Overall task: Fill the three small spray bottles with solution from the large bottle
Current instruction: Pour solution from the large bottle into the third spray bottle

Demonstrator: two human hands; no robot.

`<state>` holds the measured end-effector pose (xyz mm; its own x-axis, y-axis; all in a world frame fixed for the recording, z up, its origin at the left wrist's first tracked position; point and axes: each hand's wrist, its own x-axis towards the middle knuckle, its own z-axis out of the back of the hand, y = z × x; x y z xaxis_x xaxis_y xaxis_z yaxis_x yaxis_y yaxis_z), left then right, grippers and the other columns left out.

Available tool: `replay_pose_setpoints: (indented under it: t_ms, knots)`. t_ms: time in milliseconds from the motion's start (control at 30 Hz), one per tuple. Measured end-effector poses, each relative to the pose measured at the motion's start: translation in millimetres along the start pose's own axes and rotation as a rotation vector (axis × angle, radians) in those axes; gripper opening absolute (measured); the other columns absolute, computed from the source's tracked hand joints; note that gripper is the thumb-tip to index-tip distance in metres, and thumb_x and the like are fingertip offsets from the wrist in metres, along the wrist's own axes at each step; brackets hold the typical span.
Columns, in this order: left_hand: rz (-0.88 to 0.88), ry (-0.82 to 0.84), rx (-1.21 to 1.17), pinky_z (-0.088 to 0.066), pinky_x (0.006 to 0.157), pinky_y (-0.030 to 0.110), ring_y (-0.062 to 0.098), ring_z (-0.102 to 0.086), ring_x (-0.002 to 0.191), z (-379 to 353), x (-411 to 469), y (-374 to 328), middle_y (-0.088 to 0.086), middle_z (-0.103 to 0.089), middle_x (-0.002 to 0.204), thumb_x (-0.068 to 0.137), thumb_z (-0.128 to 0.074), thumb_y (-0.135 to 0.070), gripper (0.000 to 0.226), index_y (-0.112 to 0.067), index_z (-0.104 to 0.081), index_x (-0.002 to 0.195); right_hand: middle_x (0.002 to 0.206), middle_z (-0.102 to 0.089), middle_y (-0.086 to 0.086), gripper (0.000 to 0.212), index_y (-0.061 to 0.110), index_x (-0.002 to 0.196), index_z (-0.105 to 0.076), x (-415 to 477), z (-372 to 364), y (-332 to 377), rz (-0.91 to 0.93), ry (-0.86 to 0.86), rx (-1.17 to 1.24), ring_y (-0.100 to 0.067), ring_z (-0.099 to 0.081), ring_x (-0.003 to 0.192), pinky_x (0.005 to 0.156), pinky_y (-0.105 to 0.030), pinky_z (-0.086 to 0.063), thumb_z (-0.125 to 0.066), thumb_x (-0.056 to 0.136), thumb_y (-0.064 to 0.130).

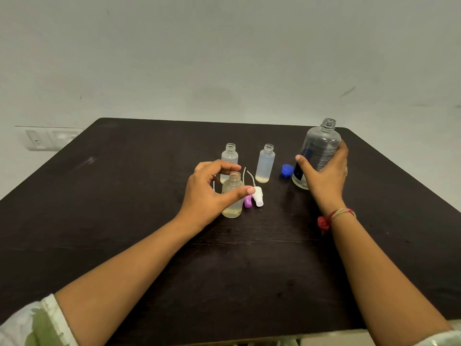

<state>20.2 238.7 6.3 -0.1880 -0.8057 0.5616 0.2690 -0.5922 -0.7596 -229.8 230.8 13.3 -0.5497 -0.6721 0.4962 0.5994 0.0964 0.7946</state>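
Head view: left hand (208,193) is curving round a small bottle (232,208), grip unclear. By the desk's (124,216) right edge, right hand (324,178) is gripping the large bottle (321,143).

Single head view; looks forward and down over dark table (124,221); close, wall (224,46) behind.

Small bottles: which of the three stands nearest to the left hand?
The front bottle, standing inside the curve of the left hand. The back-left bottle and the back-right bottle stand farther away, beyond its fingers.

Green-patterned white sleeves (37,320), red thread wristband (331,217)
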Motion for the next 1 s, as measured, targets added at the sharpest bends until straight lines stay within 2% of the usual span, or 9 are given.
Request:
replay_pose_setpoints:
  t_ms: [33,167,267,400,567,800,900,1000]
  knots:
    - [-0.003,0.014,0.014,-0.041,0.082,0.008,-0.006,-0.050,0.106,0,0,0,-0.020,-0.062,0.102,0.056,-0.071,-0.065,0.048,-0.047,-0.058,0.098,0.146,-0.034,-0.007,0.091,0.019,0.145,-0.025,0,1,1,0.000,0.001,-0.037,-0.026,-0.030,0.135,0.108,-0.033,-0.022,-0.077,0.074,0.041]
    - [0.010,0.045,0.066,-0.035,0.088,0.011,-0.002,-0.042,0.113,0,0,1,-0.023,-0.058,0.107,0.050,-0.073,-0.068,0.077,-0.039,-0.051,0.118,0.149,-0.027,-0.007,0.102,0.022,0.148,-0.018,-2,4,7,-0.051,-0.072,-0.071,-0.027,-0.024,0.138,0.110,-0.051,-0.022,-0.075,0.071,0.056]
    - [0.034,0.042,0.136,-0.034,0.089,0.018,-0.007,-0.037,0.108,1,2,1,-0.024,-0.051,0.103,0.044,-0.070,-0.072,0.086,-0.044,-0.042,0.120,0.147,-0.030,-0.006,0.100,0.023,0.148,-0.019,-1,5,9,-0.075,-0.130,-0.016,-0.024,-0.027,0.137,0.109,-0.051,-0.025,-0.071,0.072,0.061]
    - [0.055,0.057,0.278,-0.026,0.089,0.023,0.002,-0.041,0.102,5,3,1,-0.020,-0.049,0.093,0.041,-0.076,-0.073,0.097,-0.039,-0.040,0.123,0.146,-0.030,-0.006,0.097,0.022,0.148,-0.020,0,4,8,-0.111,-0.122,0.032,-0.023,-0.026,0.137,0.110,-0.049,-0.026,-0.069,0.074,0.060]
    - [0.053,0.078,0.348,-0.022,0.092,0.027,0.001,-0.047,0.092,5,4,3,-0.017,-0.050,0.083,0.045,-0.082,-0.069,0.097,-0.034,-0.039,0.125,0.148,-0.028,-0.003,0.099,0.024,0.148,-0.020,-1,3,10,-0.105,-0.159,0.022,-0.022,-0.024,0.139,0.110,-0.054,-0.024,-0.066,0.072,0.067]
    - [0.055,0.024,0.279,-0.026,0.095,0.030,0.005,-0.054,0.095,3,2,5,-0.013,-0.057,0.085,0.055,-0.084,-0.057,0.087,-0.033,-0.037,0.125,0.149,-0.025,-0.003,0.095,0.025,0.148,-0.020,-6,6,19,0.051,-0.230,-0.067,-0.021,-0.021,0.140,0.110,-0.050,-0.015,-0.054,0.074,0.074]
    - [0.065,-0.048,0.191,-0.040,0.099,0.044,0.003,-0.057,0.093,6,4,3,-0.014,-0.057,0.082,0.053,-0.078,-0.065,0.083,-0.040,-0.033,0.119,0.150,-0.025,-0.003,0.092,0.025,0.148,-0.021,-6,6,21,0.084,-0.235,-0.073,-0.020,-0.020,0.141,0.111,-0.050,-0.014,-0.053,0.076,0.073]
    - [0.061,-0.150,0.135,-0.042,0.098,0.053,0.004,-0.059,0.094,13,9,3,-0.016,-0.058,0.082,0.052,-0.073,-0.067,0.081,-0.045,-0.030,0.116,0.149,-0.025,-0.004,0.090,0.025,0.148,-0.021,-7,6,23,0.090,-0.239,-0.073,-0.022,-0.023,0.139,0.112,-0.052,-0.015,-0.051,0.078,0.073]
